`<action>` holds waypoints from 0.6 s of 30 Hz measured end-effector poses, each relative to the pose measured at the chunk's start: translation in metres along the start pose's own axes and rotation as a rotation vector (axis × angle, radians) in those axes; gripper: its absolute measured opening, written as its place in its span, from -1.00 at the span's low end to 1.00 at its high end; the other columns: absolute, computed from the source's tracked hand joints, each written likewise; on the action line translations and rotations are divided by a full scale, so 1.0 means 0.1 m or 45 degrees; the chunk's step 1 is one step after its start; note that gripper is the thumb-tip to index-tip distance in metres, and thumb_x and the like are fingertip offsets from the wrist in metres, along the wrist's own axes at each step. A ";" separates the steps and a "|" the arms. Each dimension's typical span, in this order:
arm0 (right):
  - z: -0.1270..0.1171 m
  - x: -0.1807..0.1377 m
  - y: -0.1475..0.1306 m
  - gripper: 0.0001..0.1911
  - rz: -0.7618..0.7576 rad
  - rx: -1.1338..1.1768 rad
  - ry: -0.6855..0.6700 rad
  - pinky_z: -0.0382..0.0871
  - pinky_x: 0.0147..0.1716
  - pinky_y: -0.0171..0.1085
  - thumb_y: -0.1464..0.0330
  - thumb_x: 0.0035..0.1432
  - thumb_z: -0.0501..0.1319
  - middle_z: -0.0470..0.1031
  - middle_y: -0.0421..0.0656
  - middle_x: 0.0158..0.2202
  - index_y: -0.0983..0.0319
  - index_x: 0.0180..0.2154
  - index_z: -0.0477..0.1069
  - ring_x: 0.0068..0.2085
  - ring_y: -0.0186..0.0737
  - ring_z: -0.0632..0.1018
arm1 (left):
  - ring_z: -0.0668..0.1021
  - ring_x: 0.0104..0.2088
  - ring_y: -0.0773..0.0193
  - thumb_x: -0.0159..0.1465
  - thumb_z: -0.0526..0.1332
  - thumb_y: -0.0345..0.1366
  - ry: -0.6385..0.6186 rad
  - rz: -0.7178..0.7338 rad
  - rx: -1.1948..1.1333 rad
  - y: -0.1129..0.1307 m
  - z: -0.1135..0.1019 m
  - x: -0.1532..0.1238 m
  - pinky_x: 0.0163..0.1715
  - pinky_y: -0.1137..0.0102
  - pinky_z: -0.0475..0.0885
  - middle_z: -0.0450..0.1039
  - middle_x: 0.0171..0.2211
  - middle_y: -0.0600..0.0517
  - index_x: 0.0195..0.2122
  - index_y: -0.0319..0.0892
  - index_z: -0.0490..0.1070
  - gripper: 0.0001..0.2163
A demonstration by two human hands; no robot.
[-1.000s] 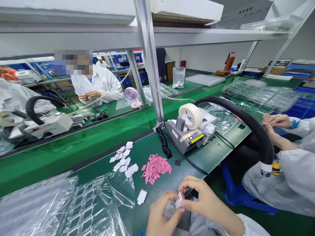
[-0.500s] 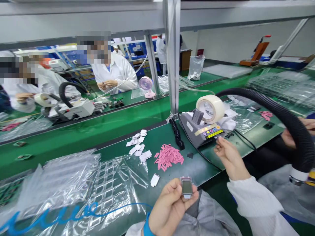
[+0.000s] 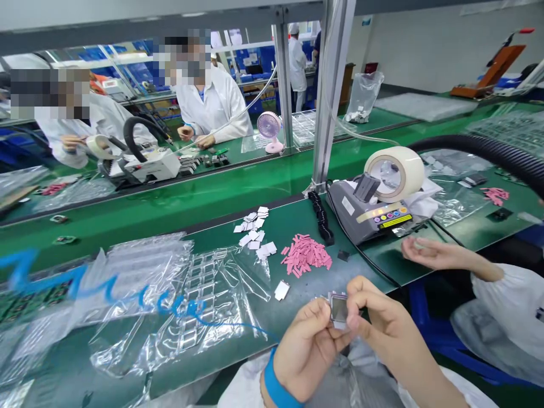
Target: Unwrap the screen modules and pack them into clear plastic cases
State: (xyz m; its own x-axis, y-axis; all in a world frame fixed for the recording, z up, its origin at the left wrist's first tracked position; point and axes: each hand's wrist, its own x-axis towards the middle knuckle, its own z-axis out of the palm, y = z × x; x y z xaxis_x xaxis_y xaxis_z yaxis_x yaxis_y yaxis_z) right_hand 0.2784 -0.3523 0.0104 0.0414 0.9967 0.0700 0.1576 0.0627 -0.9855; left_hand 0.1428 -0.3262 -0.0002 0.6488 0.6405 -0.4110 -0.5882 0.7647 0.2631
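A small square display screen (image 3: 339,309) with a grey face and a pale tab at its lower edge is held up in front of me. My left hand (image 3: 304,345), wearing a blue wrist strap, grips it at the left side and from below. My right hand (image 3: 385,323) is closed at its right edge, thumb and fingertips pinched against it; anything thin between those fingertips is hidden. Just beyond lie a white-backed piece (image 3: 281,290) and a heap of pink strips (image 3: 306,255). White-backed pieces (image 3: 254,238) are scattered farther back.
A grey tape dispenser (image 3: 355,212) carries a large tape roll (image 3: 395,173). Clear plastic trays and bags (image 3: 204,300) cover the left bench, crossed by a coiled blue cord (image 3: 178,306). A co-worker's hand (image 3: 433,253) reaches in from the right; a metal post (image 3: 329,102) rises behind.
My right hand has come from the tape dispenser to the display screen's right edge. My left hand still holds the screen. The view has shifted, and a co-worker's hand now shows near the dispenser.
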 end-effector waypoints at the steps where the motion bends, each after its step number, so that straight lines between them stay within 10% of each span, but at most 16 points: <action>1: 0.00 0.01 0.00 -0.65 -0.012 -0.020 -0.007 0.26 -0.40 -0.31 0.10 0.15 0.14 0.18 -0.21 -0.43 0.20 -0.53 0.29 -0.37 -0.28 0.31 | 0.51 -0.49 0.42 0.08 0.32 -0.36 -0.005 0.011 0.004 0.00 -0.01 -0.01 -0.33 0.45 0.37 0.45 -0.55 0.07 -0.52 -0.27 0.39 -0.86; 5: 0.06 0.01 0.04 -0.70 -0.107 -0.237 0.030 0.28 -0.44 -0.31 0.16 0.17 0.13 0.20 -0.22 -0.43 0.19 -0.52 0.31 -0.39 -0.28 0.34 | 0.47 -0.51 0.42 0.07 0.33 -0.33 0.001 0.031 0.041 0.02 -0.03 -0.02 -0.36 0.45 0.35 0.43 -0.55 0.06 -0.52 -0.26 0.36 -0.84; 10: 0.16 -0.01 0.14 -0.76 -0.469 -0.786 0.479 0.30 -0.27 -0.19 0.16 0.07 0.23 0.32 -0.13 -0.30 0.19 -0.33 0.36 -0.23 -0.14 0.40 | 0.51 -0.42 0.36 0.05 0.34 -0.29 0.105 0.134 0.153 0.03 -0.04 -0.08 -0.28 0.43 0.33 0.43 -0.53 0.08 -0.56 -0.21 0.31 -0.79; 18: 0.29 0.12 0.45 -0.63 -0.724 -0.660 -0.140 0.15 -0.62 -0.25 0.18 0.24 0.01 0.28 -0.22 -0.67 0.14 -0.57 0.28 -0.62 -0.26 0.33 | 0.28 -0.62 0.46 -0.16 0.44 -0.22 0.128 0.188 0.705 0.27 -0.46 -0.24 -0.52 0.47 0.15 0.32 -0.68 0.13 -0.60 -0.26 0.41 -0.74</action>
State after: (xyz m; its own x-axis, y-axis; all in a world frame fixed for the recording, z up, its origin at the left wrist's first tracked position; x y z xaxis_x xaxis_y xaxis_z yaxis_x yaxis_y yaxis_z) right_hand 0.2573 -0.3355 -0.0379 -0.2779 0.8198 0.5008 0.5679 0.5607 -0.6026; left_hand 0.0892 -0.3245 -0.0238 0.5143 0.7538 -0.4090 -0.3113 0.6085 0.7299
